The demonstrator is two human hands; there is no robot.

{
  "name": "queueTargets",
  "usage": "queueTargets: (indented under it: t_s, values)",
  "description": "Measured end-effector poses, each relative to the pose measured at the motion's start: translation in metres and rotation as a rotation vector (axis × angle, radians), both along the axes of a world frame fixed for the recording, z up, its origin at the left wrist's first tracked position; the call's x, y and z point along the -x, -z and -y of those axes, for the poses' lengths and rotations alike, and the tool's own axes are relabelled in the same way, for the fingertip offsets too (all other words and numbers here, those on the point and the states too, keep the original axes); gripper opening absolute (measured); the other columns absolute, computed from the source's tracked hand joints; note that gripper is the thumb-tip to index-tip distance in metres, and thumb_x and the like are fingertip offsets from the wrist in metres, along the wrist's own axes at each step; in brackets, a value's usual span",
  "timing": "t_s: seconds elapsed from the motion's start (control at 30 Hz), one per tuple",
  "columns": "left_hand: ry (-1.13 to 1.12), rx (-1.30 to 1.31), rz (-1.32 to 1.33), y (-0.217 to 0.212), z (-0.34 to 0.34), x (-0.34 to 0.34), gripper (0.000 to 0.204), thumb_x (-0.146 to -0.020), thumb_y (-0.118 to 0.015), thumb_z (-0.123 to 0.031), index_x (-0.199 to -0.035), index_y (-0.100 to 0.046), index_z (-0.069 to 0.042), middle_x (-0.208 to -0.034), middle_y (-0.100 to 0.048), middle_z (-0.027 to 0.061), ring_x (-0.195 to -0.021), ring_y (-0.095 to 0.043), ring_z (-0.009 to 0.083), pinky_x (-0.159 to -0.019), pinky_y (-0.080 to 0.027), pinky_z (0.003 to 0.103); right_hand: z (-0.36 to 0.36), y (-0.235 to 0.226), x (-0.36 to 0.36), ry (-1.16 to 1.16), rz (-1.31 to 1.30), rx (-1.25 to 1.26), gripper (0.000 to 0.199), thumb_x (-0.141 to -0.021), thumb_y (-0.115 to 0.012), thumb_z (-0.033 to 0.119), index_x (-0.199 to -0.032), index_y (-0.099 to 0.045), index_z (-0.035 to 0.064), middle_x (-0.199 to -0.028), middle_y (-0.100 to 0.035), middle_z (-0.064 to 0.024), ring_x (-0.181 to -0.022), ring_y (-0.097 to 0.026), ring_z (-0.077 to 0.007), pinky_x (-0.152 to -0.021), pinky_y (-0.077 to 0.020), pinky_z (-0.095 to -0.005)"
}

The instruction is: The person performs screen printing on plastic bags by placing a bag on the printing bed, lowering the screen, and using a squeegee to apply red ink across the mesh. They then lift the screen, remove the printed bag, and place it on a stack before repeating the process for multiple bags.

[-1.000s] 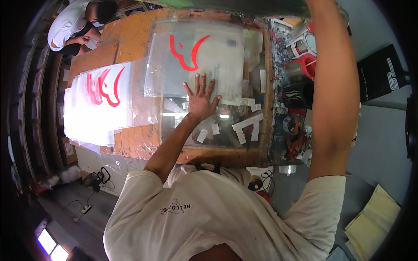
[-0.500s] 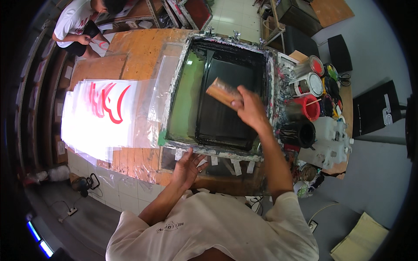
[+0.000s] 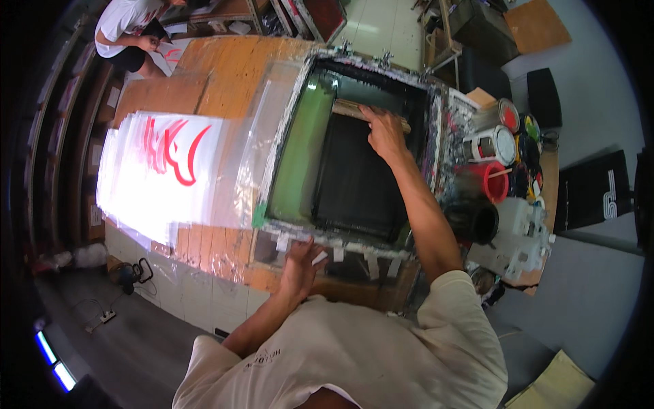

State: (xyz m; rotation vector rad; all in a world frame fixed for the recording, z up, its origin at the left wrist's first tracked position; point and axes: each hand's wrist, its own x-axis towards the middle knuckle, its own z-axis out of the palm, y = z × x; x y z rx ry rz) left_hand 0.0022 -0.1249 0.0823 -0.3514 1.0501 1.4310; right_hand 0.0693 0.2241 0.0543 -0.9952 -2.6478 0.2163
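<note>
One right hand (image 3: 387, 136) clasps a wooden scraper (image 3: 349, 108) at one o'clock in framed screen (image 3: 347, 243); left hand (image 3: 301, 262), fingers loosely parted, at its seven o'clock edge.

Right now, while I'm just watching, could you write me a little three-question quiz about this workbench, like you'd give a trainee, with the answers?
1. What does the right hand hold?
a) a roll of tape
b) a wooden bar
c) a pair of scissors

2. True or false: the left hand is by the near edge of the paint-smeared frame.

3. Fill in: the sheets piled to the left of the frame carry ___ markings.

Key: 1. b; 2. true; 3. red
</note>
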Motion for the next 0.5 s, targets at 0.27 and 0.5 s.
queueTargets:
  t_s: [0.27,0.5]
  values:
    - [0.083,-0.039,-0.080,0.003,0.000,0.002,0.023,-0.095,-0.056,-0.026,-0.112,-0.051,-0.012,-0.116,-0.052,0.0033,-0.121,-0.049,0.0220,-0.100,-0.037,0.052,0.221,-0.049,-0.069,0.004,-0.023,0.151,0.060,-0.065,-0.068,-0.005,-0.124,-0.059,0.0075,-0.122,-0.062,-0.0139,-0.117,-0.056,-0.0362,-0.099,-0.0403,-0.0534]
    - [0.062,0.002,-0.104,0.038,-0.006,-0.002,0.037,-0.091,-0.051,-0.026,-0.123,-0.050,-0.006,-0.118,-0.050,0.0068,-0.118,-0.047,0.0223,-0.102,-0.033,0.055,0.239,-0.054,-0.074,0.082,0.018,0.501,0.053,-0.069,-0.061,-0.004,-0.121,-0.062,0.0075,-0.115,-0.066,-0.0119,-0.110,-0.058,-0.0348,-0.094,-0.0414,-0.0527]
